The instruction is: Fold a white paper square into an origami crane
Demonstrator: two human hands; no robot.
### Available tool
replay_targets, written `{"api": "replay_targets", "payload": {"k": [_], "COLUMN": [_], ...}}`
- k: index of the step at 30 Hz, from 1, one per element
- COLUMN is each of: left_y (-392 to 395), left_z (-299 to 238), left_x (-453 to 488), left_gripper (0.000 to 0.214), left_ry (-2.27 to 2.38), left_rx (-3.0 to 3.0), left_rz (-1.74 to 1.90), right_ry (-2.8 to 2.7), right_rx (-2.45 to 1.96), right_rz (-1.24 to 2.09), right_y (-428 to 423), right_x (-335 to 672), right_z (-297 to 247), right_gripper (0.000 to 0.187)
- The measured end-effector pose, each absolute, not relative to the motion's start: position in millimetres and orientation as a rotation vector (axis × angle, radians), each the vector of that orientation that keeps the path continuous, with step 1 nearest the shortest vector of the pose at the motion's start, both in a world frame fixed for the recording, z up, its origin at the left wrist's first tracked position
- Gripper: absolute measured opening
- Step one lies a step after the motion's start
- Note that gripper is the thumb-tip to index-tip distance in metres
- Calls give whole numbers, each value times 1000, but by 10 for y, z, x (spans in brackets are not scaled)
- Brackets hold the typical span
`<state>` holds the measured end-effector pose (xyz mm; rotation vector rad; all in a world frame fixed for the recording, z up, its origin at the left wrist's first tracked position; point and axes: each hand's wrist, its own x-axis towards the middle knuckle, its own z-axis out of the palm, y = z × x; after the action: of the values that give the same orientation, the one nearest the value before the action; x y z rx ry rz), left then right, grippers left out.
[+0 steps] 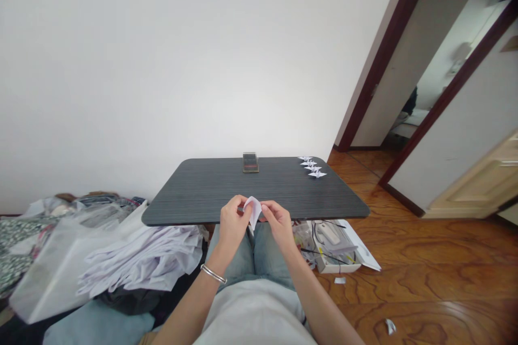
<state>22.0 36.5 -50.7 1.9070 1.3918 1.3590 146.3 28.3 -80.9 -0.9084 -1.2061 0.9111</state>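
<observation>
A small piece of folded white paper (253, 210) is held up between my two hands at the table's near edge. My left hand (234, 216) pinches its left side, with thumb and fingers closed on it. On the other side, my right hand (278, 217) grips the paper's right edge between thumb and forefinger. The paper's upper part is bent open and a narrow point hangs below. Several white paper cranes (317, 174) stand in a row at the far right of the dark table (210, 188).
A small dark stand (250, 163) is at the table's back edge by the wall. Piled clothes and plastic bags (133, 259) lie at the left. A white box of cables (338, 267) sits below the table's right side. A paper scrap (390, 326) is on the wooden floor.
</observation>
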Motion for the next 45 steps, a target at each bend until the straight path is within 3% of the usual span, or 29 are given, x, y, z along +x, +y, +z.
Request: {"api": "replay_targets", "payload": {"k": [23, 45], "left_y": [323, 325], "left_z": [-480, -473], "left_x": [252, 237], "left_gripper": [16, 19], "left_ry": [1438, 1506], "left_rx": [1939, 1951], "left_rz": [1369, 1395], "right_ry": [-1250, -1138], "right_rx": [-929, -744], "right_rz": [845, 1149], "right_y": [237, 205], "right_x": [1407, 1342], "right_z": [-791, -791], "right_gripper": [23, 40]}}
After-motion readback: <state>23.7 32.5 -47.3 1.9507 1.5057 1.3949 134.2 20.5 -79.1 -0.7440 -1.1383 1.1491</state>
